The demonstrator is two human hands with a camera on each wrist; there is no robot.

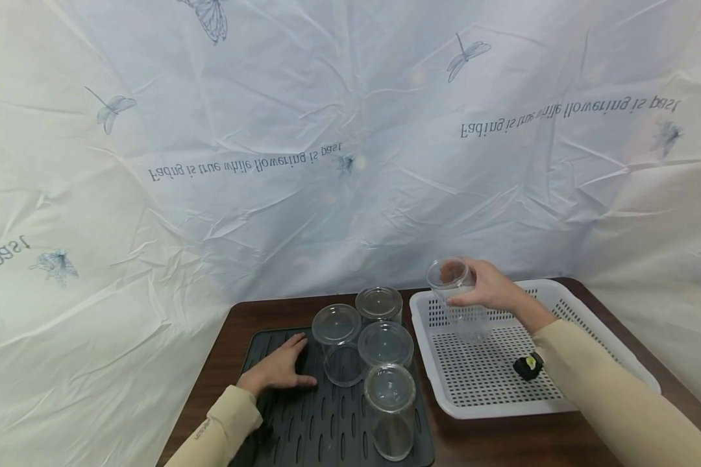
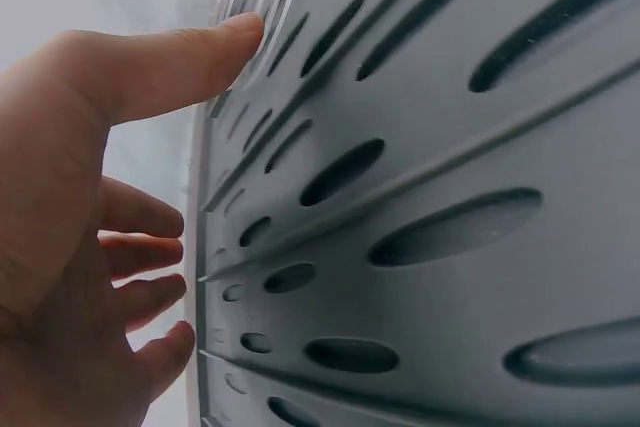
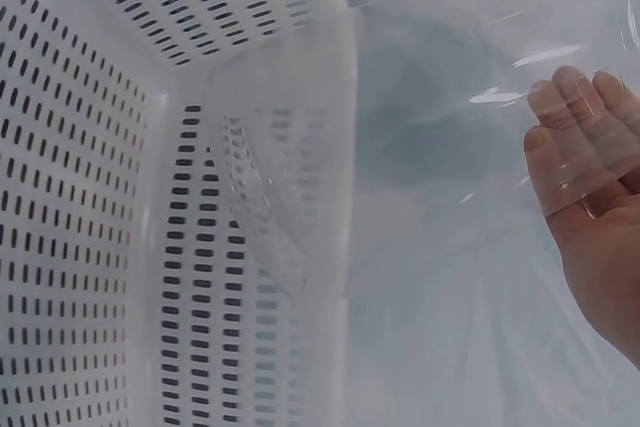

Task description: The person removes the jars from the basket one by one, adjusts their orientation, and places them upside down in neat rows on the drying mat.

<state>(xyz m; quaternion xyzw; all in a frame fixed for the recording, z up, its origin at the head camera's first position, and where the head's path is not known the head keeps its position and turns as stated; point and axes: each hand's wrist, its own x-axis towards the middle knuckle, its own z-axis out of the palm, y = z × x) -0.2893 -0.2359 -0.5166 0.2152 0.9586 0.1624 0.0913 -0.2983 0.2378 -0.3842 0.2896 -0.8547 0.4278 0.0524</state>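
My right hand (image 1: 487,285) grips a clear cup (image 1: 457,288) near its top. This cup hangs over the back left part of a white plastic basket (image 1: 446,405); in the right wrist view the slotted basket wall shows through the cup's lower end. My left hand (image 1: 279,368), its fingers spread and holding nothing, is low over a dark grey ribbed mat (image 1: 304,431). Its thumb points toward the nearest of several clear cups (image 1: 343,363) on the mat. Whether the thumb touches that cup, I cannot tell.
A small black thing with a yellow-green patch (image 1: 528,366) lies on the basket floor. Mat and basket stand side by side on a brown wooden table (image 1: 473,444). Behind the table hangs a white printed sheet (image 1: 350,214), close to its back edge.
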